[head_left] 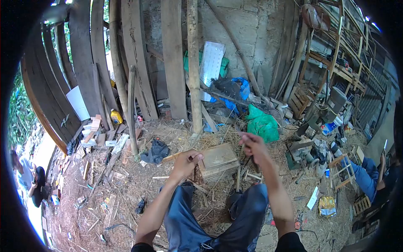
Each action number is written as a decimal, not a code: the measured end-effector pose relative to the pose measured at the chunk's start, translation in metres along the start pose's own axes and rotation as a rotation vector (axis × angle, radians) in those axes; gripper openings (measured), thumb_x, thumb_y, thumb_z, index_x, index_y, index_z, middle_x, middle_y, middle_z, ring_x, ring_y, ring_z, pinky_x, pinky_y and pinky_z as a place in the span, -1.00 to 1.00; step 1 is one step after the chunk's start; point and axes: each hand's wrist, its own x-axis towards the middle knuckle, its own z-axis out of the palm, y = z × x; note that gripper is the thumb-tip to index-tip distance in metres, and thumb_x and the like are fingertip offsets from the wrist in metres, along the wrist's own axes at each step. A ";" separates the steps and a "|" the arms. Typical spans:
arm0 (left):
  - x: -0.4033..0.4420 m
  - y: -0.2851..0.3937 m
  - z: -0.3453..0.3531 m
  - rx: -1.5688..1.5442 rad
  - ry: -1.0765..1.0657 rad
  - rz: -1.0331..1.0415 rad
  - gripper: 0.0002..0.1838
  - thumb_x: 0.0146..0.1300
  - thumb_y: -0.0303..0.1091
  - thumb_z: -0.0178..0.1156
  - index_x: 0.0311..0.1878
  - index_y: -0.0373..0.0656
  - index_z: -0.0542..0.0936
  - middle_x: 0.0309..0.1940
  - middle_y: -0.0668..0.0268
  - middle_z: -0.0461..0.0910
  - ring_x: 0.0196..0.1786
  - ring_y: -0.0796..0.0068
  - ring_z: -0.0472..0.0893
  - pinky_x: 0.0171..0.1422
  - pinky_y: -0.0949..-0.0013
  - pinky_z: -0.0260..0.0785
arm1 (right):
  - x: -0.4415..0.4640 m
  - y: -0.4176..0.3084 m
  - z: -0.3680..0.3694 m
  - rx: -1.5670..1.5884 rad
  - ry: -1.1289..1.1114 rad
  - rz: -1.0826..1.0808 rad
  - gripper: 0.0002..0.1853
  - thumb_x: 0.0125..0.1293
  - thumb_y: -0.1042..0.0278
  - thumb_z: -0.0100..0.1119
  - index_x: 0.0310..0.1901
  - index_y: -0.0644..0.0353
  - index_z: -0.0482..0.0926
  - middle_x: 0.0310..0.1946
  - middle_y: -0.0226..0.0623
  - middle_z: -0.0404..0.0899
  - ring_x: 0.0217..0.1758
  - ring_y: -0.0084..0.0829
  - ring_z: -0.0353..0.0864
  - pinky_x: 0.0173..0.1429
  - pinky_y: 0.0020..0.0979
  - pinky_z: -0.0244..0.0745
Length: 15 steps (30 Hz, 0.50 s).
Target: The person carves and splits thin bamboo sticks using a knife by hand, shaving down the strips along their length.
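Note:
My left hand (184, 165) is closed in a pinch by the left edge of a wooden block (218, 161). A thin pale wooden strip (169, 157) sticks out to the left from behind its fingers. Over the block's right side, my right hand (254, 148) is raised and closed around what looks like a knife (239, 132), its thin grey blade pointing up and left. The handle is mostly covered by the fingers. The block looks layered and sits low in front of my knees.
Wood scraps and shavings litter the ground. A green plastic bag (262, 126) and a black bag (155, 151) lie beyond the block. A wooden pole (194, 71) stands ahead. People sit at the far right (369, 178) and stand at the far left (28, 176).

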 end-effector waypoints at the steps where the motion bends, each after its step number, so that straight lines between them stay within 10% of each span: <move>1: 0.001 0.006 0.004 0.001 -0.004 0.001 -0.82 0.25 -0.33 0.18 -0.22 -0.25 0.64 -0.45 0.27 0.61 -0.38 0.55 0.50 -0.22 0.44 0.33 | -0.005 0.005 0.015 -0.014 -0.056 0.014 -0.70 0.36 0.32 0.09 0.05 0.28 0.50 -0.41 -0.39 0.55 -0.65 -0.72 0.16 -0.62 -0.64 0.03; 15: -0.005 0.025 0.021 0.023 -0.032 0.177 -0.87 0.21 -0.37 0.20 -0.23 -0.19 0.65 -0.41 0.22 0.62 -0.41 0.46 0.53 -0.28 0.39 0.34 | -0.011 0.008 0.052 0.044 -0.215 0.174 -0.79 0.34 0.29 0.13 -0.28 0.29 0.57 -0.57 -0.50 0.43 -0.66 -0.71 0.16 -0.63 -0.60 0.03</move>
